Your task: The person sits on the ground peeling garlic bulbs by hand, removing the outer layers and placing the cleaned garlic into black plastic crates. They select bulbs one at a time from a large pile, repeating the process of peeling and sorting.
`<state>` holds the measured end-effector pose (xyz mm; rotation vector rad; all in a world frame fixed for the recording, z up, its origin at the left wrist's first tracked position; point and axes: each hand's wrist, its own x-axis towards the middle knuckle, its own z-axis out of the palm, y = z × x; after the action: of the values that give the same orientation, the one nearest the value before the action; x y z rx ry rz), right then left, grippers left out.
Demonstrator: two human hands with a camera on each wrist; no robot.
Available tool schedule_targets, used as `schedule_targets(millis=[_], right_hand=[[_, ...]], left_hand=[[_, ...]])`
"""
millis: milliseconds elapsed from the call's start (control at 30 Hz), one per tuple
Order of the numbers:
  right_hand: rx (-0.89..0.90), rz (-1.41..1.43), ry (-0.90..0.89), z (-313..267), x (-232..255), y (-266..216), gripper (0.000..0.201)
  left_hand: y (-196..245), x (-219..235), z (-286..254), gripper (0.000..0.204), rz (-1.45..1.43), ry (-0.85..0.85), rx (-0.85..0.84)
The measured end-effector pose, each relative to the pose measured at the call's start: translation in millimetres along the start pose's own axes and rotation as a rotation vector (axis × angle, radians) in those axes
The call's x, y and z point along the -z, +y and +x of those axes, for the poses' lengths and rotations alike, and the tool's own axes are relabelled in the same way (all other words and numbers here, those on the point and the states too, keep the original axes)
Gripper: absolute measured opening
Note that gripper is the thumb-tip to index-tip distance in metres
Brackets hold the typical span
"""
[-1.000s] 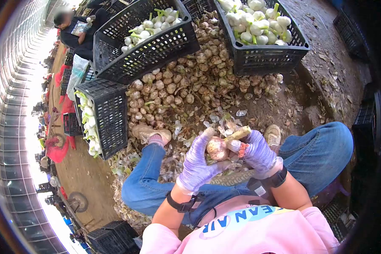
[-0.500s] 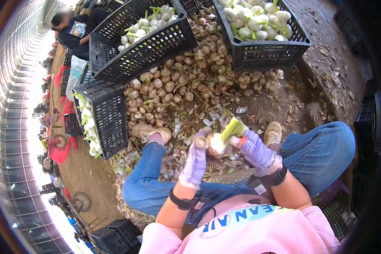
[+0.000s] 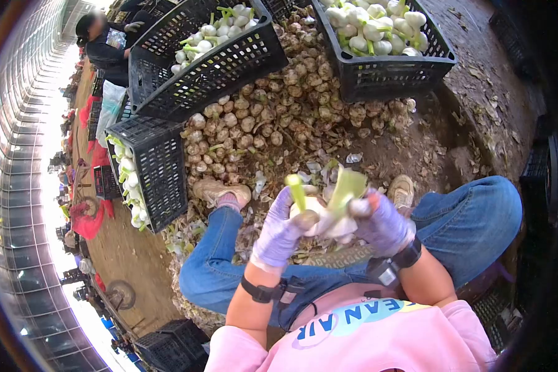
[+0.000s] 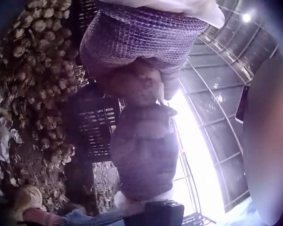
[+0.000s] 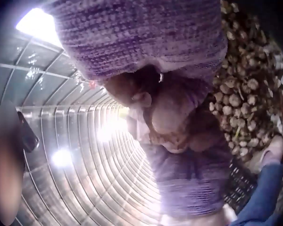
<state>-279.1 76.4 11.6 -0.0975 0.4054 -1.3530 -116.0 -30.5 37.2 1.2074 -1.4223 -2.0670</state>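
In the head view, my left hand (image 3: pixel 275 237), in a purple knit glove with bare-looking fingertips, grips a garlic bulb (image 3: pixel 314 206) whose green stem (image 3: pixel 296 192) points up. A broad strip of pale green husk (image 3: pixel 347 186) stands off to the right of the bulb, pinched by my right hand (image 3: pixel 387 228). That glove matches, with something orange on one finger. Blur covers the area between the hands. From the right wrist, the gloved fingers (image 5: pixel 141 37) fill the top and the bulb is largely hidden.
Beyond my feet spreads a heap of unpeeled garlic (image 3: pixel 248 124). Black crates of cleaned white garlic stand at the left (image 3: pixel 161 180), back (image 3: pixel 223 80) and back right (image 3: pixel 397 80). Loose skins (image 3: pixel 260 186) litter the ground. Another person (image 3: pixel 105 46) sits at far left.
The brown outer husk has been pulled away from the bulb, baring white skin and a green stem. My right hand has moved slightly right with the husk.
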Motion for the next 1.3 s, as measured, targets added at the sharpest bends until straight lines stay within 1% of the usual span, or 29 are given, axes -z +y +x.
schedule_targets(millis=[33, 67, 200, 233, 267, 333, 367, 400, 467, 533, 567, 600, 633, 667, 733, 767, 800, 867, 900, 933, 1000, 1067, 1100, 1133, 1167, 1200, 1233, 1267, 1300], right_hand=[[0.146, 0.106, 0.114, -0.1, -7.8, 3.7, 0.05], [0.144, 0.104, 0.111, 0.6, -3.8, 5.1, 0.05], [0.143, 0.08, 0.227, -0.2, 1.4, 2.9, 0.047], [0.12, 0.093, 0.152, -0.2, 1.8, -0.7, 0.046], [0.096, 0.106, 0.078, -0.5, 1.8, -2.5, 0.044], [0.121, 0.155, 0.076, 3.0, -4.1, 1.4, 0.041], [0.159, 0.179, 0.105, 6.1, -5.5, 2.6, 0.041], [0.197, 0.204, 0.133, 8.6, -4.7, 4.0, 0.041], [0.456, 0.285, 0.324, 10.8, 5.9, -3.5, 0.039], [0.609, 0.34, 0.382, 7.4, 12.4, -22.8, 0.037], [0.606, 0.341, 0.381, 4.5, 6.4, -25.1, 0.037], [0.714, 0.333, 0.415, 1.6, -1.0, -28.0, 0.037], [0.822, 0.324, 0.449, 0.4, -4.7, -29.6, 0.036], [0.823, 0.323, 0.448, 2.3, 4.9, -27.5, 0.036], [0.517, -0.065, 0.304, 12.0, 2.6, -30.5, 0.043], [0.481, -0.321, 0.245, -1.2, -12.3, -20.4, 0.024], [0.366, -0.7, 0.327, 3.9, -6.7, -7.7, 0.027], [0.104, -0.929, 0.303, 0.7, -6.2, -0.7, 0.034], [0.121, -0.944, 0.291, 3.5, -1.0, 5.4, 0.037], [0.136, -0.964, 0.277, 8.5, 6.5, 13.0, 0.039], [0.148, -1.036, 0.258, 12.9, 8.0, 16.0, 0.039], [-0.019, -0.969, 0.333, 15.4, 5.2, 14.5, 0.037], [0.093, -1.0, 0.226, 21.2, 18.0, 19.2, 0.035], [0.072, -1.018, 0.196, 19.0, 31.5, 23.7, 0.035], [0.051, -0.942, 0.273, 16.9, 39.8, 26.9, 0.035], [0.03, -0.862, 0.352, 21.0, 43.2, 28.5, 0.035], [0.18, -0.912, 0.345, 23.4, 24.3, 22.1, 0.035], [0.16, -0.917, 0.33, 27.3, 28.1, 23.2, 0.035], [0.069, -0.941, 0.439, 27.9, 35.1, 24.7, 0.036]], left_hand=[[-0.5, 6.2, 1.5, 0.075, -0.099, -0.109, 0.022], [0.8, 10.8, 2.8, 0.074, -0.198, -0.217, 0.039], [20.8, 15.1, 8.4, 0.074, -0.08, -0.317, 0.034], [11.3, 21.4, 12.2, 0.07, 0.114, -0.254, -0.132], [9.5, 21.0, 12.7, 0.07, 0.114, -0.253, -0.13], [8.4, 17.8, 13.5, 0.059, 0.319, 0.008, -0.202], [13.2, 15.8, 11.2, 0.048, 0.334, -0.006, -0.246], [13.2, 17.2, 10.5, 0.048, 0.334, -0.005, -0.247], [11.0, 22.9, 4.9, 0.041, 0.038, -0.053, -0.281], [4.2, 30.0, 4.0, 0.043, 0.016, -0.092, -0.329], [2.0, 29.1, 1.5, 0.042, -0.183, -0.086, -0.287], [0.9, 26.7, 0.7, 0.042, -0.383, -0.082, -0.244], [-7.5, 28.4, 4.5, 0.049, -0.457, -0.052, -0.307], [-12.6, 30.3, 6.9, 0.049, -0.457, -0.053, -0.308], [-20.7, 32.5, 9.3, 0.057, -0.631, 0.088, -0.209], [-24.8, 30.9, 10.1, 0.055, -0.732, 0.048, -0.203], [-27.4, 29.3, 10.8, 0.055, -0.734, 0.043, -0.205], [-30.8, 27.5, 13.2, 0.058, -0.742, -0.004, -0.176], [-33.9, 28.6, 20.0, 0.058, -0.755, -0.057, -0.155], [-25.3, 15.3, 28.3, 0.057, -0.755, 0.025, -0.154], [4.5, -13.4, 61.4, 0.052, -0.737, -0.157, -0.226], [46.0, -51.5, 83.5, 0.051, -0.553, -0.152, -0.338], [59.8, -66.4, 93.8, 0.051, -0.566, -0.13, -0.361], [72.0, -78.5, 103.8, 0.05, -0.583, -0.144, -0.352], [79.9, -85.5, 112.6, 0.049, -0.598, -0.153, -0.341], [81.5, -86.0, 119.6, 0.048, -0.61, -0.165, -0.326], [72.3, -77.4, 128.2, 0.052, -0.539, -0.174, -0.325], [52.8, -60.7, 139.2, 0.054, -0.486, -0.206, -0.292], [40.0, -45.7, 139.2, 0.055, -0.398, -0.11, -0.27]])
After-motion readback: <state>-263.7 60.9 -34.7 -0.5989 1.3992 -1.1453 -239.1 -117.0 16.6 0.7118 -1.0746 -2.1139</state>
